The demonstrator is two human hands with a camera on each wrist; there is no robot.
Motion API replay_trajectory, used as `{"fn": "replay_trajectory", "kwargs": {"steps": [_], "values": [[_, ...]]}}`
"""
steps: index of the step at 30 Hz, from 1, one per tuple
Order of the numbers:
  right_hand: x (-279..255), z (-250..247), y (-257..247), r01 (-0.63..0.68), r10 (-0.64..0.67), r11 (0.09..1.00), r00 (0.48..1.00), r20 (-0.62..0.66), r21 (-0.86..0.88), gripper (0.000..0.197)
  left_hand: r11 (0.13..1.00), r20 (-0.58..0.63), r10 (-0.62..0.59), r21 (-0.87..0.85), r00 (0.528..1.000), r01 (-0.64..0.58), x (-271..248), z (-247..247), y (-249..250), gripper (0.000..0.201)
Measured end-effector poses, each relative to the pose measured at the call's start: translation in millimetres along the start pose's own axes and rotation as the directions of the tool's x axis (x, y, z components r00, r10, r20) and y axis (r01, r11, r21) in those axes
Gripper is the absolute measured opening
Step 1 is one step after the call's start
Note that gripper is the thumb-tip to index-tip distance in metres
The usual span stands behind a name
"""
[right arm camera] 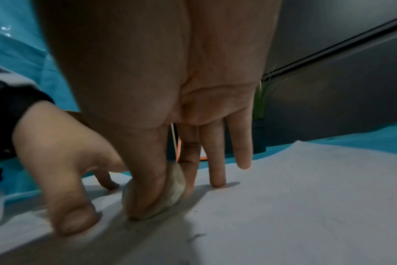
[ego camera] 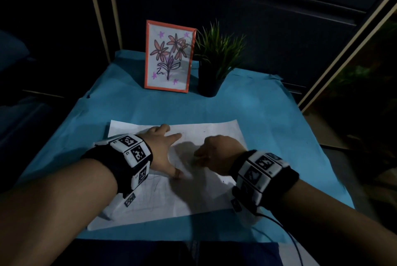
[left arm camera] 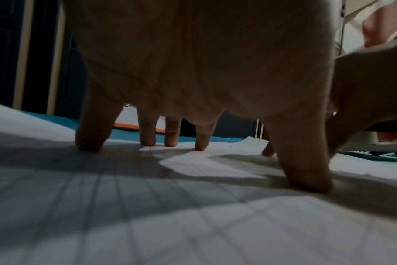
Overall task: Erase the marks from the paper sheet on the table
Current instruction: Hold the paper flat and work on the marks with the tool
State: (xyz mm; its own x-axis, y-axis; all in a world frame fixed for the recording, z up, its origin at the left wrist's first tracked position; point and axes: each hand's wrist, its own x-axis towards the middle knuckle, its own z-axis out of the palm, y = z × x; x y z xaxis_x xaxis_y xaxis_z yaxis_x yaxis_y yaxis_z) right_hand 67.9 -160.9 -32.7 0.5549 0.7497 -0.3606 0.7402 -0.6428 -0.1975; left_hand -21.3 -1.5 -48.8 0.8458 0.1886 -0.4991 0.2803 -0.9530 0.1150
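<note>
**Eraser pressed to the sheet, left hand pinning it down**

A white paper sheet [ego camera: 199, 179] lies flat on the blue-covered surface [ego camera: 279, 115], close to the person. Its long axis runs from the near-left corner away to the far-right, so the sheet sits slightly skewed against the edges of the surface. Faint pencil marks [ego camera: 156, 182] show near its middle and on the near half.

The left hand [ego camera: 163, 152] rests on the sheet with fingers spread and straight, its fingertips [left arm camera: 148, 141] and thumb pressing the paper. The right hand [ego camera: 219, 154] sits just beside it, toward the right side of the sheet.

From the head view the right hand looks merely bunched and what it holds is hidden. The right wrist view shows it: a rounded, greyish eraser [right arm camera: 170, 193] pinched between thumb and the nearer fingers, its lower edge touching the paper, with the ring and little fingers extended. That view also shows a small dark mark [right arm camera: 195, 237] on the paper near the eraser. The left wrist view alone shows faint ruled grid lines [left arm camera: 125, 206] across the sheet.

At the far end of the surface stand an orange-framed flower drawing [ego camera: 169, 57], upright, and just to its right a potted plant [ego camera: 212, 61] in a dark pot.
</note>
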Motion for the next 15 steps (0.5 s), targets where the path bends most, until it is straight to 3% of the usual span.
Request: {"fn": "replay_trajectory", "kwargs": {"steps": [3,7,13,15], "values": [[-6.5,3.3,7.1,0.028,-0.028,0.999,1.0,0.012,0.02,0.028,1.0,0.006,-0.003,0.011,1.0,0.003,0.9,1.5,-1.2,0.113],[3.4,-1.9,7.0,-0.032,0.037,0.997,0.995,-0.089,0.065,0.032,1.0,0.006,0.004,0.007,1.0,-0.004,-0.1,2.7,-1.3,0.109],[6.6,-3.3,7.0,-0.042,0.049,0.996,0.995,-0.09,0.082,0.034,0.999,-0.023,0.001,0.037,1.0,0.0,2.0,3.1,-2.5,0.094],[4.6,-1.7,6.5,-0.014,0.022,0.995,0.996,-0.087,0.095,0.033,0.999,0.001,0.007,0.032,1.0,-0.007,0.3,0.9,-3.3,0.098]]}}
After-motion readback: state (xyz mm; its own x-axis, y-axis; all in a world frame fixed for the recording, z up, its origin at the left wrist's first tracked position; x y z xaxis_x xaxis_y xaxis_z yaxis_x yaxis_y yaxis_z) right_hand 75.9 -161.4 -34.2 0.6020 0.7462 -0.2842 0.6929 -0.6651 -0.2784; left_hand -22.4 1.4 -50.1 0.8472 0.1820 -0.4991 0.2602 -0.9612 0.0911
